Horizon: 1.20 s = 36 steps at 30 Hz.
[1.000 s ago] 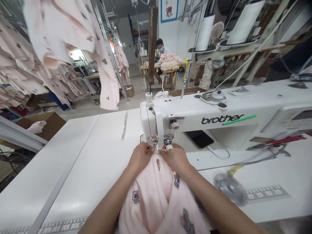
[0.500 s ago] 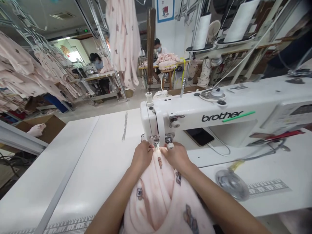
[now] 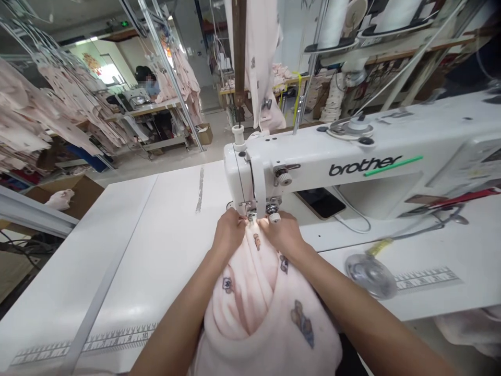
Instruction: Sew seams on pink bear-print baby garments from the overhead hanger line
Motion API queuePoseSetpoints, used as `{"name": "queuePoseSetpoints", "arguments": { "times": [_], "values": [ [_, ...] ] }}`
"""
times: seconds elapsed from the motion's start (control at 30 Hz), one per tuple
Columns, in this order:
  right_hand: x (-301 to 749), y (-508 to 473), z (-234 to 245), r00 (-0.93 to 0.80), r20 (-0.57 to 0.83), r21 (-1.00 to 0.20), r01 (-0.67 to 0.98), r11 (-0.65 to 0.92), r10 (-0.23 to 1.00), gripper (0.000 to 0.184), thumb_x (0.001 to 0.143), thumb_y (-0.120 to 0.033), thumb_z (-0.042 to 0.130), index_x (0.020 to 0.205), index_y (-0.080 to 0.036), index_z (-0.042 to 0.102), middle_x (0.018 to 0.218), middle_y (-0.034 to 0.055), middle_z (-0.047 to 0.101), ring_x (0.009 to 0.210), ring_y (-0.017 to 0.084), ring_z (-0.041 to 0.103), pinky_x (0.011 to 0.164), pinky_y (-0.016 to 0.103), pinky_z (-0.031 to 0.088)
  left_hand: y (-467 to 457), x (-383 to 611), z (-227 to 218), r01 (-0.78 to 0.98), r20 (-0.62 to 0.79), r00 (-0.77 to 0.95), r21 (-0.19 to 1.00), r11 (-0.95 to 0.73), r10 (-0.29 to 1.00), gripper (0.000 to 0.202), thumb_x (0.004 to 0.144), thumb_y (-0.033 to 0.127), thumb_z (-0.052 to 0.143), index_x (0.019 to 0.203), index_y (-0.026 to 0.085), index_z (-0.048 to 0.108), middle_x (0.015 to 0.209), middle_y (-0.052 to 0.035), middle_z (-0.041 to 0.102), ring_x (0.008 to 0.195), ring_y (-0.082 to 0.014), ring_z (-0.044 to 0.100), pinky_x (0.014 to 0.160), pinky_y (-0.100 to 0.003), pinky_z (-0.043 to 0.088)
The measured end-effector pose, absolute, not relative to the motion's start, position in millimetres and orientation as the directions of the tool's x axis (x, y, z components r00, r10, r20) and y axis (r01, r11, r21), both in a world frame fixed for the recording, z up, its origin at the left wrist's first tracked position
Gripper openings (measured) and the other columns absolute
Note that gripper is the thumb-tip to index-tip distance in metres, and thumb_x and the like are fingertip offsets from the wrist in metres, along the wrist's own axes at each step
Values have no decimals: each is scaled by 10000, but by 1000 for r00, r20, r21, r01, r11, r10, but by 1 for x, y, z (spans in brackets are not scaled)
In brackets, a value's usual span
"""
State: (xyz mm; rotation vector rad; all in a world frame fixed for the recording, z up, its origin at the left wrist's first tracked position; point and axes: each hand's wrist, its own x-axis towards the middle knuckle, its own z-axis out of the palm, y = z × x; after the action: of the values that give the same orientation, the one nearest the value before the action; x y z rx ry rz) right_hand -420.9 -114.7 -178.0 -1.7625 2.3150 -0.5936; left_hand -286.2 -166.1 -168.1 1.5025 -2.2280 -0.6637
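Softly bunched pink fleece fabric

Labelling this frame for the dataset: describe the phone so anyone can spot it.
Start at the white Brother sewing machine. Under its arm, just beyond the person's right hand, a phone lies flat, dark screen up. It is the only dark slab there, a white cable curving off to its right.

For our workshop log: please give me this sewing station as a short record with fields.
Left hand: holds pale pink printed fabric at the presser foot
Right hand: holds the same fabric beside the foot
Machine: white Brother sewing machine
Surface: white sewing table with ruler markings
Nearby: phone under the machine arm; co-worker at a far table
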Motion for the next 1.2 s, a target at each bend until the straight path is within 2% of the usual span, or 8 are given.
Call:
{"name": "queuePoseSetpoints", "arguments": {
  "times": [0.23,0.47,0.57,0.67,0.73,0.87,1.1,1.2],
  "values": [
    [-421,-120,-184,-287,98,-394,-891,228,-953,175,829,-222,457,806,-162,620,755,75,653,713,203,586,551,267,296,-172,-287,-173,-767,81,-364,539,348,-928,125,812,218,464,851,149,560,806,-82,634,784,-228,610,629,-281,410],
    [-426,-113,-181,-220,110,-410,-898,158,-969,199,875,-271,455,813,-148,598,741,74,648,705,200,595,550,255,302,-169,-287,-169,-753,104,-387,538,379,-916,195,823,203,464,975,132,565,925,-105,627,902,-243,600,735,-304,437],
    [-433,-105,-176,-127,127,-445,-894,58,-984,276,939,-328,367,885,-159,578,718,33,644,699,171,602,600,230,345,-166,-286,-167,-734,115,-414,544,406,-903,206,826,180,450,988,136,571,1012,-112,605,964,-242,581,793,-313,436],
    [-437,-100,-175,-113,137,-467,-883,37,-984,300,962,-277,284,961,-143,552,742,36,647,712,168,609,632,226,366,-165,-285,-165,-716,112,-436,558,419,-893,223,822,153,439,997,134,576,1028,-110,602,973,-240,576,812,-317,435],
    [-438,-101,-176,-128,133,-475,-878,50,-983,293,959,-258,278,997,-123,536,681,33,636,705,181,612,636,235,368,-165,-285,-164,-709,105,-442,568,419,-891,230,821,146,437,1000,128,580,1025,-111,603,972,-241,574,816,-322,434],
    [-436,-103,-180,-148,114,-486,-871,75,-982,343,967,-318,253,1015,-111,522,523,1,571,665,202,608,624,248,365,-166,-285,-164,-701,96,-442,584,410,-892,232,818,140,443,1005,124,579,1007,-109,609,965,-245,574,817,-332,429],
    [-437,-105,-184,-160,110,-489,-868,87,-981,334,963,-328,260,1004,-124,520,785,86,659,750,214,613,634,261,359,-165,-282,-168,-674,72,-452,625,394,-889,214,823,165,462,1004,157,576,978,-83,629,935,-216,593,791,-307,433],
    [-437,-105,-186,-143,120,-488,-870,67,-982,327,960,-299,266,953,-132,547,805,94,661,769,215,615,648,261,365,-165,-282,-170,-666,70,-449,639,385,-891,190,822,172,458,976,156,568,931,-82,639,894,-212,605,762,-297,434]
  ]
}}
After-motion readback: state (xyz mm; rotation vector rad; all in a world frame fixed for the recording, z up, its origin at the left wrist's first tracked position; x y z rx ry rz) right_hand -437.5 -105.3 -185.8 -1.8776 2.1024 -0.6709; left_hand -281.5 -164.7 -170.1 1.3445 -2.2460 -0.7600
